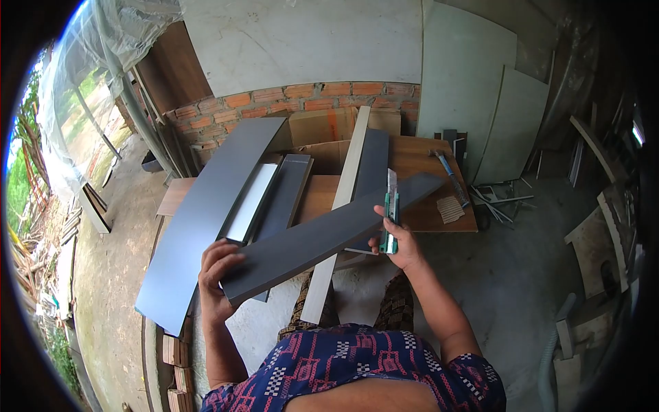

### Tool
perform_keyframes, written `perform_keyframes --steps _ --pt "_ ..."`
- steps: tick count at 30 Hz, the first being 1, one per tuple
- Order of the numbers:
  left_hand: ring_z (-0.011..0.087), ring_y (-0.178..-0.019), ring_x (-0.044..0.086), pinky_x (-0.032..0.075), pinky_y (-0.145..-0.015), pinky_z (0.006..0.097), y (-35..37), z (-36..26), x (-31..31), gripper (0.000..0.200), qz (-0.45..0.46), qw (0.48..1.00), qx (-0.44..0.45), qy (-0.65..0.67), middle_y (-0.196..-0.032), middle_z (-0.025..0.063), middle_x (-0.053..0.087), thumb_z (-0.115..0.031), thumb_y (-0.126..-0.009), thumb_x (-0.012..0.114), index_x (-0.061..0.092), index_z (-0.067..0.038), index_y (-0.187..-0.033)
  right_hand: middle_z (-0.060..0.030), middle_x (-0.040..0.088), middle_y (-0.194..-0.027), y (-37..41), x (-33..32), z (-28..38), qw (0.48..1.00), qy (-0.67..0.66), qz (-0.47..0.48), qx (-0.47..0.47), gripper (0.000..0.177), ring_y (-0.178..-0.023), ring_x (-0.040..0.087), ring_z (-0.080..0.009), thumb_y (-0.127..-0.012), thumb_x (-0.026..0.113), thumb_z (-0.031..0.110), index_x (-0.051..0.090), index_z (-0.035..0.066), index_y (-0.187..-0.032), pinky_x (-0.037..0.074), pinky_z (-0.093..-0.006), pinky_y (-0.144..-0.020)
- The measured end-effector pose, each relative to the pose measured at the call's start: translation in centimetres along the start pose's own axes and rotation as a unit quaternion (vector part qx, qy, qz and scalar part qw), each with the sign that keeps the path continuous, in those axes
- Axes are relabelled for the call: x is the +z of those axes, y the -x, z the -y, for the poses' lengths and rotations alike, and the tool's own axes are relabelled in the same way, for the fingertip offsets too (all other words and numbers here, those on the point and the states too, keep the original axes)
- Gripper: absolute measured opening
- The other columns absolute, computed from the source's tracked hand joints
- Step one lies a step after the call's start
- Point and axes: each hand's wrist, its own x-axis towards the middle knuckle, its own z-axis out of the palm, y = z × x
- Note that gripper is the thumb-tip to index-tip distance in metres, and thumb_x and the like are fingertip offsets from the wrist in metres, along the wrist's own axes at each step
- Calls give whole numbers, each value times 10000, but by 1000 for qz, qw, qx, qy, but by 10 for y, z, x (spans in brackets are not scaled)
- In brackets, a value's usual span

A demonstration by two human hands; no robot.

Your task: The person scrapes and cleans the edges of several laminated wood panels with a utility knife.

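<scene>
My left hand is closed round the near left end of a long dark grey board. The board is raised in front of me and slants up to the right. In my right hand is a green utility knife, its blade pointing up and away from me. The knife and fingers overlap the board's right part in this view. Passing under the board is a narrow pale strip, which runs from the brown tabletop toward my legs.
A wide grey panel and a shorter dark board lie at the left. On the tabletop's right side are a blue-handled hammer and a corrugated cardboard piece. Thin offcuts litter the floor beyond. A brick wall stands behind.
</scene>
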Motion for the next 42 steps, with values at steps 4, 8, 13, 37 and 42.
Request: perform_keyframes --steps 4,8,13,37,42 --pt "277 -1162 463 412 -941 406 6 2 11 1023 -131 988 -54 59 -1406 166 250 -353 -588 828 263 -147 -1416 -80 568 -841 -9 -3 -20 999 -43 -19 26 375 -627 571 -192 -882 567 259 538 86 -1213 478 -345 -563" --pt "260 -1123 508 444 -922 362 25 22 27 802 -184 886 -207 372 -1251 202 462 -232 -712 750 325 -45 -1367 -43 571 -819 -12 -3 -28 995 -92 -26 30 365 -631 551 -177 -879 568 270 550 96 -1200 462 -333 -590" --pt "232 -902 625 518 -803 352 34 36 34 303 -172 647 -325 668 -1006 128 623 -175 -870 545 553 14 -1106 -48 573 -847 -14 -1 -37 990 -127 -52 45 354 -615 562 -192 -869 582 249 554 82 -1180 470 -342 -549" --pt "148 -827 593 458 -778 271 -9 9 -13 424 -8 888 -239 393 -904 82 644 -113 -688 701 598 57 -1062 -139 612 -786 -2 -3 -26 994 -56 15 91 464 -679 609 -222 -876 574 303 442 137 -1289 483 -345 -591" --pt "144 -856 585 454 -796 269 -4 23 -12 441 37 897 -204 391 -928 74 640 -133 -687 719 593 49 -1069 -116 618 -811 28 1 5 969 243 -46 17 497 -633 590 -122 -907 529 216 356 139 -1367 452 -237 -519"
